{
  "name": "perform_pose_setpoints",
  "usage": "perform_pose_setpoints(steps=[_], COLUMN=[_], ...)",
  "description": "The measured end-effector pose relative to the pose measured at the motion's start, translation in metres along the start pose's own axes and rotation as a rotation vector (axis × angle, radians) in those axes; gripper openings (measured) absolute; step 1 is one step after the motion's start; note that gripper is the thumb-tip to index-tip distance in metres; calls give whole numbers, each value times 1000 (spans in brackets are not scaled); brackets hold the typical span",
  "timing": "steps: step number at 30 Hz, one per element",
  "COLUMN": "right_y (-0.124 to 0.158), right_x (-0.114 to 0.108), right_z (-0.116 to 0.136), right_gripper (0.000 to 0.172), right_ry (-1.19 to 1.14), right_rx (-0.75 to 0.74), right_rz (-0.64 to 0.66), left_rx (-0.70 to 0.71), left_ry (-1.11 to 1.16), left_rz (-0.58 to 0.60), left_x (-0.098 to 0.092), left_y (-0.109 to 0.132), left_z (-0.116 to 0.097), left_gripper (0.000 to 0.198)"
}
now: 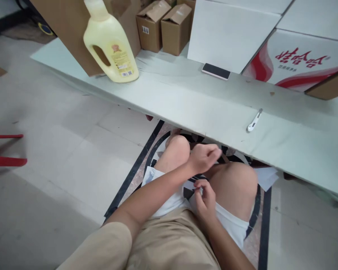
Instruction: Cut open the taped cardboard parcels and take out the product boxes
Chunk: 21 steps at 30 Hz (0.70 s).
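Observation:
Over my lap, my left hand (205, 157) is closed in a loose fist between my knees, just below the table's front edge. Its fingertips are slightly blurred, and no object shows in it. My right hand (206, 200) lies nearer to my body, above my right thigh. The fingers there are loosely curled, with a gap between thumb and forefinger, and nothing is seen held. Both hands are apart from the table (183, 101). On the tabletop, a white utility knife (254, 120) lies ahead and to the right, and a phone (216, 71) lies farther back.
A pale yellow detergent bottle (112, 48) stands at the table's left, before a large cardboard box (70, 33). Small brown cartons (176, 32), a white box (228, 33) and a red-and-white box (301, 62) line the back. Red stool legs (7, 161) show at left.

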State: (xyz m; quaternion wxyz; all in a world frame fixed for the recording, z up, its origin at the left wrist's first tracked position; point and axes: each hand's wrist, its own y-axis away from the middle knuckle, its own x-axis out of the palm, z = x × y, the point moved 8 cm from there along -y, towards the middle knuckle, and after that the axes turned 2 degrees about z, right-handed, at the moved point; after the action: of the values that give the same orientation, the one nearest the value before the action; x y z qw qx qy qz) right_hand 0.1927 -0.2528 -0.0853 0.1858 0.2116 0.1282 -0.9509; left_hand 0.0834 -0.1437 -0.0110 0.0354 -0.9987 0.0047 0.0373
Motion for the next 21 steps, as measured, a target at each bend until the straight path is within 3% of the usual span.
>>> perform_pose_setpoints(steps=[3,6,8,12,16,21], right_y=[-6,-13,-14,-14,-27,-44], right_x=[-37,-66,-80,-97,-94,-88], right_z=[16,25,24,16,15,17], right_gripper=[15,18,18,16,12,13], right_ry=[-127,-72,8,11,-72,-104], right_rx=[-60,-103,-84,-29,-39,-76], right_rz=[-108,-156,-185,-241,-245,-216], left_rx=[169,336,383,309,221,367], left_ry=[23,33,56,10,-110,-339], left_rz=[120,222,263,405,471,562], left_x=[32,69,87,110,110,108], left_y=[-30,-48,-53,-57,-73,-101], left_z=[-39,-74,-84,-71,-58,-63], left_gripper=[41,40,40,49,49,38])
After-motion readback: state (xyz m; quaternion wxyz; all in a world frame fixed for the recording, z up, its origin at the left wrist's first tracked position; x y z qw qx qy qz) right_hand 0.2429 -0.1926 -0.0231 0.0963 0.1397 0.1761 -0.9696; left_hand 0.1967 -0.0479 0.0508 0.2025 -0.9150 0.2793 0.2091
